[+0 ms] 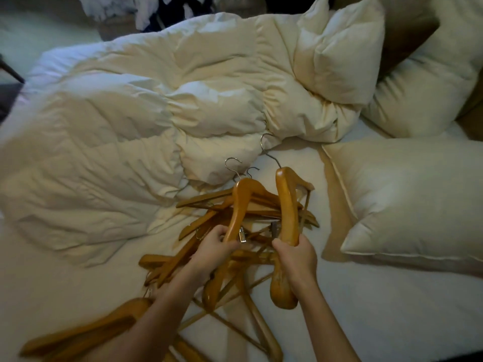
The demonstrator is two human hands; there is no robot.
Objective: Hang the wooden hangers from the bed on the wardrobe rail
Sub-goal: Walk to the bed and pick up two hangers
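A tangled pile of wooden hangers (209, 218) with metal hooks lies on the white bed sheet (392, 309) in front of me. My left hand (217, 246) grips the lower arm of one wooden hanger (241, 202), lifted above the pile, hook pointing away. My right hand (295, 259) is closed around the middle of a broad-shouldered wooden hanger (286, 205), held nearly upright with its long hook toward the duvet. More hangers (78, 333) lie at the bottom left, partly hidden under my left forearm. No wardrobe rail is in view.
A rumpled cream duvet (117, 126) covers the left and middle of the bed. Several pillows (407, 199) are stacked at the right and far right. Dark clothing and a basket (156, 14) sit beyond the bed at the top.
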